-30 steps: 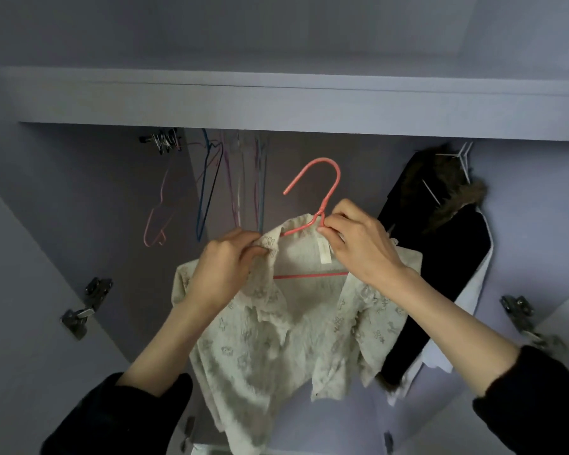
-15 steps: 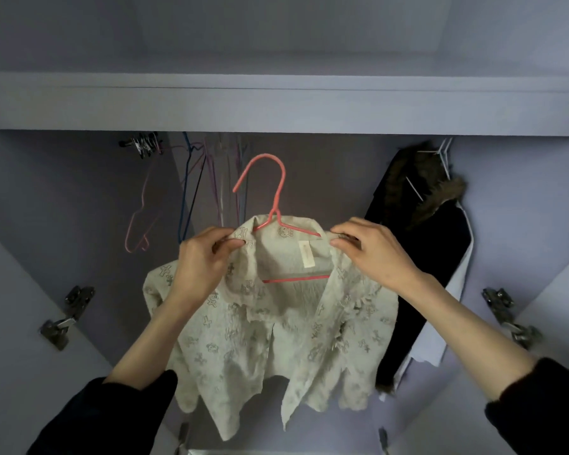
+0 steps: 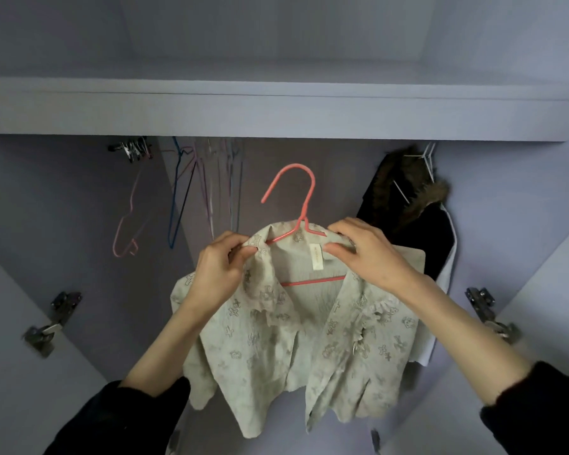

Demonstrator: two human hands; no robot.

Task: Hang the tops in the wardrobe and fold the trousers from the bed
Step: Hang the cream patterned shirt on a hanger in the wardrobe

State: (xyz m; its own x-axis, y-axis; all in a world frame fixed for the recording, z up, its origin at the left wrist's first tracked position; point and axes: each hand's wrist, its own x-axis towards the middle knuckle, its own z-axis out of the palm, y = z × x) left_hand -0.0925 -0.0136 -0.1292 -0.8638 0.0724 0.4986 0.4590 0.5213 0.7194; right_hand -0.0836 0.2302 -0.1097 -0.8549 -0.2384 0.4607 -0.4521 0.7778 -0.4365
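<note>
Black coat (image 3: 418, 231) hung right, empty hangers (image 3: 181, 198) left, shelf (image 3: 276, 116) above

The blouse (image 3: 276, 339) I hold is thin, matt cream cloth with a crinkled weave and stitched motifs; a smooth woven label (image 3: 316, 256) sits inside its neck. Its hanger (image 3: 304, 205) is wire with a smooth coral coating, slightly glossy. The wardrobe shelf (image 3: 276, 116) is a smooth, matt laminate panel. The door hinges (image 3: 51, 323) are bare, shiny metal. The dark coat (image 3: 418, 234) is matt cloth with a shaggy collar, apparently fur or pile.
</note>
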